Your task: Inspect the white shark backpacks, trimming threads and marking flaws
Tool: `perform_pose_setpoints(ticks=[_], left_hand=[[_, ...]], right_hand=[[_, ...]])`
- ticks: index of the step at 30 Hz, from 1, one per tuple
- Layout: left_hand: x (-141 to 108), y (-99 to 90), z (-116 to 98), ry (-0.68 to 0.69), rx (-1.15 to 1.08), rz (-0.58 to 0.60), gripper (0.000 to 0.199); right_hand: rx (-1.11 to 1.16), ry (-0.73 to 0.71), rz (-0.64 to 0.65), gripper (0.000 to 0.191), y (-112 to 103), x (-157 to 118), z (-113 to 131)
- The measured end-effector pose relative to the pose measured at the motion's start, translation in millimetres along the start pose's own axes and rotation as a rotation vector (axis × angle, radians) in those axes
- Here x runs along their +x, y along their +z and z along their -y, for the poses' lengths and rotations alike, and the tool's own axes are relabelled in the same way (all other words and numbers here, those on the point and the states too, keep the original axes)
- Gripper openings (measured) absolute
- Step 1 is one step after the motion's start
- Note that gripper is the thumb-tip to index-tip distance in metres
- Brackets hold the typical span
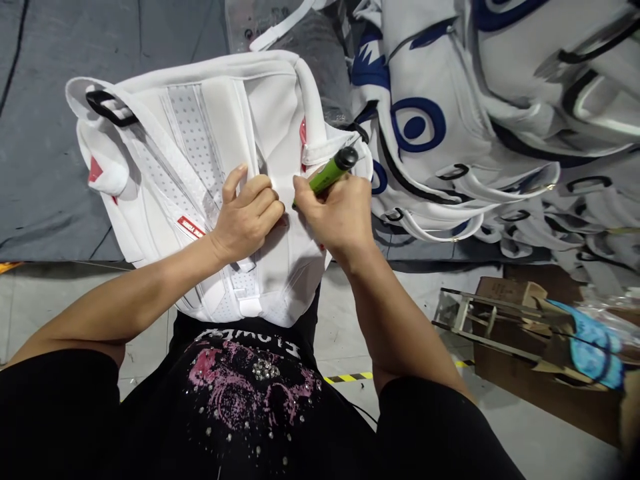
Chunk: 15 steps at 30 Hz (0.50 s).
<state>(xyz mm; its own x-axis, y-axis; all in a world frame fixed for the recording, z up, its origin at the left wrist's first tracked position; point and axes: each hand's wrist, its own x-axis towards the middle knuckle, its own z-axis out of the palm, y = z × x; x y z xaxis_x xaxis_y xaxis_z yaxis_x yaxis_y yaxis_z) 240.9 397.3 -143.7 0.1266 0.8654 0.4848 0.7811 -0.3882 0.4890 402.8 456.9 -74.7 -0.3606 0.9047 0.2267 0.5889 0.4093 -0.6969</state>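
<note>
A white backpack [227, 120] lies before me with its shoulder straps facing up, reaching over the table's near edge against my body. My left hand [250, 213] is closed on the strap side of the bag, its curled fingers gripping the white fabric near the middle. In my right hand [340, 210] is a green marker pen [327, 175], its black end pointing up and away. The pen's lower end meets the bag beside my thumb; the tip is mostly hidden. A red label [190, 227] shows on the left strap.
Several white bags with blue patterns [420, 127] are heaped at the right of the grey-covered table [35, 167]. Clear plastic wrapping [320, 60] lies behind my backpack. On the floor at right stands a cardboard box [545, 400] with a metal frame [490, 320] on it.
</note>
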Motion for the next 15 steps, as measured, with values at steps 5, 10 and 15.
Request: perform_pose_setpoints(ticks=[5,10,15], left_hand=[[0.3,-0.4,-0.3,0.011,0.034,0.005,0.021],[0.0,-0.7,-0.4,-0.011,0.013,0.023,0.02],[-2.0,1.8,1.9,0.018,0.048,0.018,0.023]], right_hand=[[-0.003,0.002,0.024,0.039,-0.4,0.6,1.5],[-0.031,0.01,0.03,0.045,-0.7,0.7,2.1],[-0.049,0.017,0.058,0.044,-0.8,1.3,3.1]])
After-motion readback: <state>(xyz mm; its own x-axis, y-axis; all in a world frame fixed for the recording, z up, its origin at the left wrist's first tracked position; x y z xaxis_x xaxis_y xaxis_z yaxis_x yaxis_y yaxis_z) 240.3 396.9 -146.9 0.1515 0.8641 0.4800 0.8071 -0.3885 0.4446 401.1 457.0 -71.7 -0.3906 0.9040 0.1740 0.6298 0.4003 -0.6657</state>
